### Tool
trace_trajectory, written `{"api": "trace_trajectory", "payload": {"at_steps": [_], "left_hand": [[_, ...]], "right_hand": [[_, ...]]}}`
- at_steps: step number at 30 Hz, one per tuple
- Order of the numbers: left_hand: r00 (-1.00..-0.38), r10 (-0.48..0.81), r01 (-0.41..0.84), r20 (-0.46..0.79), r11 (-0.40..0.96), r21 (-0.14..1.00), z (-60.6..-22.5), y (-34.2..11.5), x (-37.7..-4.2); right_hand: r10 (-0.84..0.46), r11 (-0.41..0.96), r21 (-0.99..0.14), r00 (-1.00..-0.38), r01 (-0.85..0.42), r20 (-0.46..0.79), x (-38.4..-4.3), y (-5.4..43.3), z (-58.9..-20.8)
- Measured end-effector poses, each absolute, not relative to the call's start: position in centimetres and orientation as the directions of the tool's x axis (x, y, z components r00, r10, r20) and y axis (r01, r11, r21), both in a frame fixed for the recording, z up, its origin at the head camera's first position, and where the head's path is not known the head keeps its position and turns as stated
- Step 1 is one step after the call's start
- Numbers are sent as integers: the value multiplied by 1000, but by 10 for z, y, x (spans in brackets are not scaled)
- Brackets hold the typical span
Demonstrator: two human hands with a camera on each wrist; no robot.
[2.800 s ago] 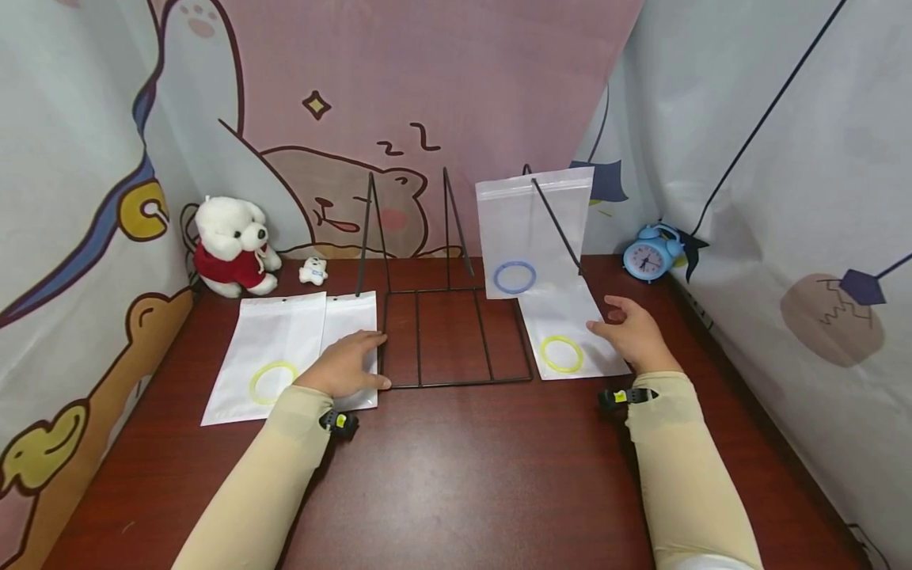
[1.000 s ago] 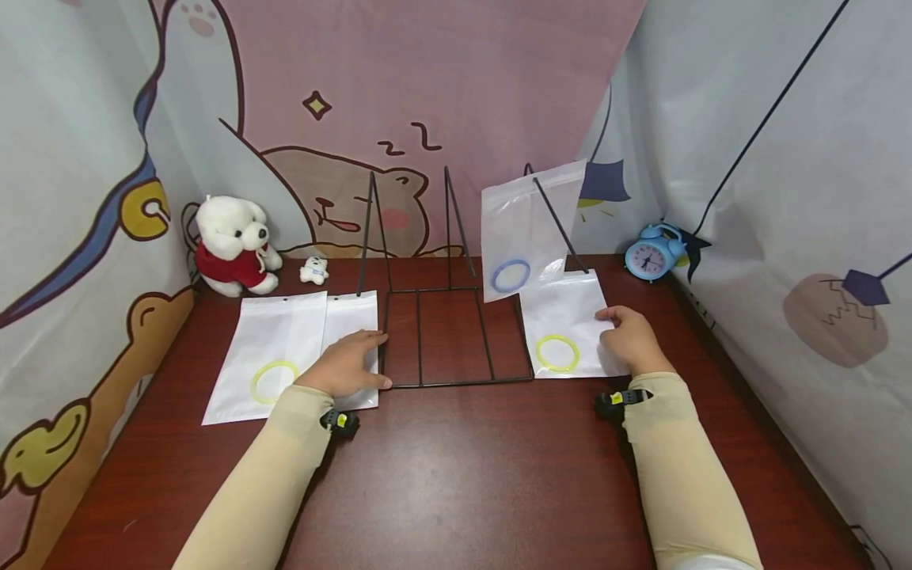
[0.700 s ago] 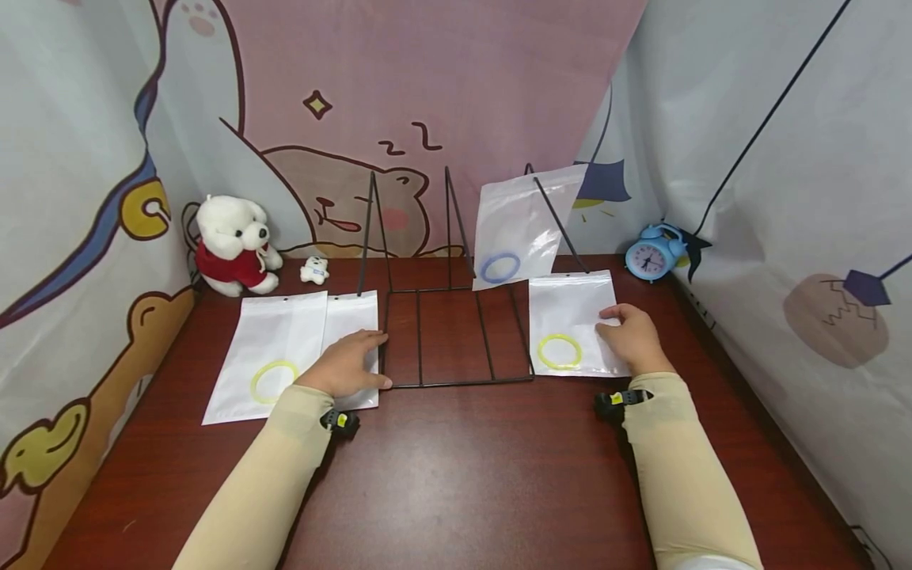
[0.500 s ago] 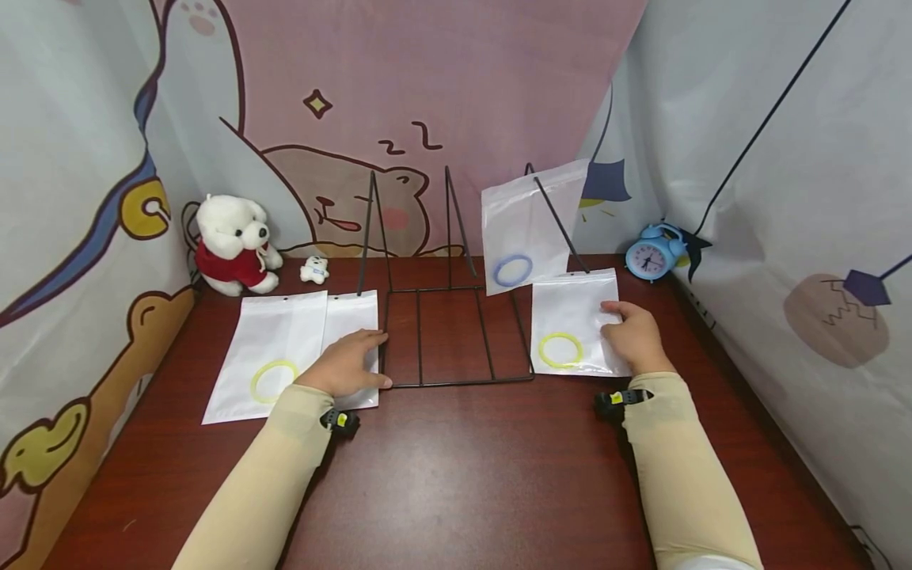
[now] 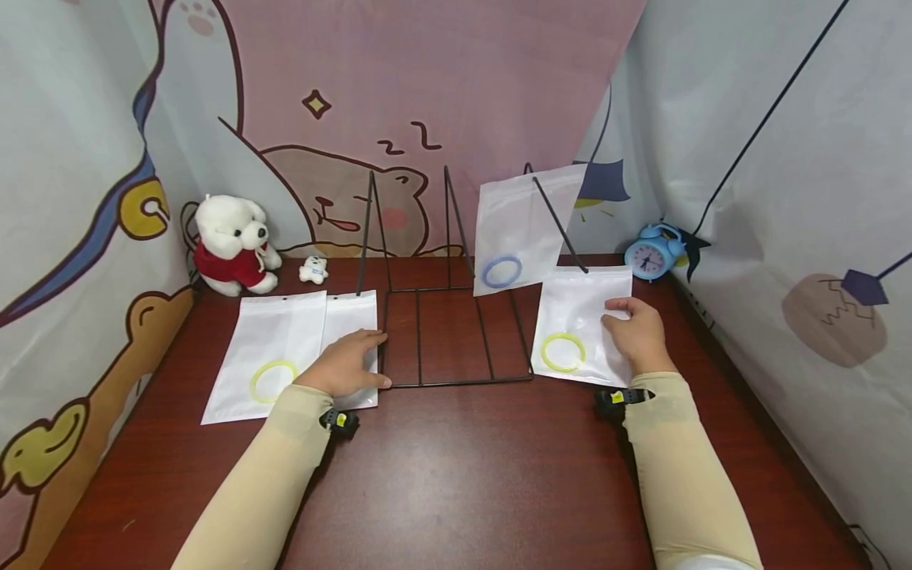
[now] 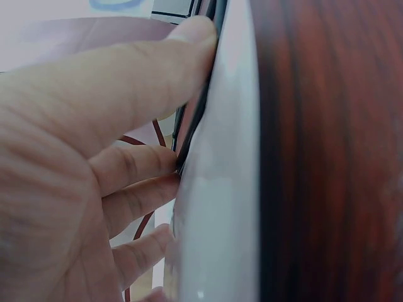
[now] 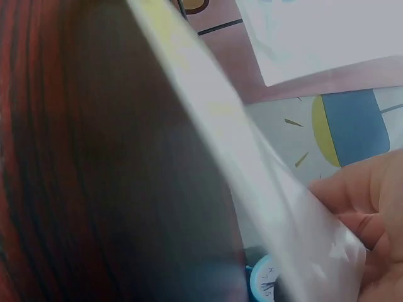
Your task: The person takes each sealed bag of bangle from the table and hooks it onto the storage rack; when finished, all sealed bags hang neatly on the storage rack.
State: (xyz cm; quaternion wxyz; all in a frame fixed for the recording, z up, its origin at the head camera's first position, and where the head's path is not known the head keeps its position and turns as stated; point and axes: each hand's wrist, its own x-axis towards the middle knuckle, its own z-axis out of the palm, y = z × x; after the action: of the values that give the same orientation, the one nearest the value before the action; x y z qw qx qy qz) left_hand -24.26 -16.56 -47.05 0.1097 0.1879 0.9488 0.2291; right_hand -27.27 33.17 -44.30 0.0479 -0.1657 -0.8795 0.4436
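Note:
My right hand (image 5: 640, 336) pinches the right side of a white zip bag (image 5: 587, 297) with a yellow ring (image 5: 563, 352) on its lower left. In the right wrist view that bag (image 7: 252, 163) stands out from the wood at a slant. A second zip bag (image 5: 523, 214), with a blue ring (image 5: 502, 271), hangs on the right prong of the black wire rack (image 5: 461, 385). My left hand (image 5: 345, 366) lies over the left bags, thumb and fingertips at the rack's left edge. The left wrist view shows its fingers (image 6: 141, 195) fairly straight against the dark wire.
Two overlapping white bags (image 5: 285, 332) lie left of the rack, a yellow ring (image 5: 274, 381) showing on one. Behind them sit a white plush dog (image 5: 231, 245) and a tiny white figurine (image 5: 313, 270). A blue alarm clock (image 5: 651, 252) stands at the back right.
My right hand has taken hold of the yellow-ring bag and shifted it rightward, out from behind the hanging bag. The hanging bag has swung and now tilts. My left hand stays in place.

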Motion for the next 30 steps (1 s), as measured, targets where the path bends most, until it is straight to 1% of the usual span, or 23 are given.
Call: {"api": "trace_trajectory", "payload": {"at_steps": [4, 7, 10, 13, 19, 26, 30], "left_hand": [[-906, 404, 302, -126, 825, 477, -470, -165, -242], [-906, 404, 302, -125, 825, 478, -471, -165, -243], [-906, 406, 305, -121, 823, 479, -471, -166, -243], [-905, 408, 308, -118, 822, 478, -471, -166, -243], [-905, 409, 311, -116, 822, 477, -472, -166, -243], [-906, 406, 304, -124, 825, 477, -472, -166, -243], [-906, 405, 304, -123, 825, 477, -472, -166, -243]], "right_hand": [[331, 541, -808, -942, 234, -51, -274, 334, -443], [353, 556, -804, -935, 211, -1, -274, 334, -442], [407, 559, -809, -910, 185, 73, -273, 332, -439], [469, 527, -833, -875, 169, 120, -271, 331, -437], [539, 474, -860, -834, 187, 116, -271, 332, -438], [588, 459, -876, -789, 146, 177, -271, 333, -438], [605, 446, -883, -776, 146, 178, -271, 333, -436]]}}
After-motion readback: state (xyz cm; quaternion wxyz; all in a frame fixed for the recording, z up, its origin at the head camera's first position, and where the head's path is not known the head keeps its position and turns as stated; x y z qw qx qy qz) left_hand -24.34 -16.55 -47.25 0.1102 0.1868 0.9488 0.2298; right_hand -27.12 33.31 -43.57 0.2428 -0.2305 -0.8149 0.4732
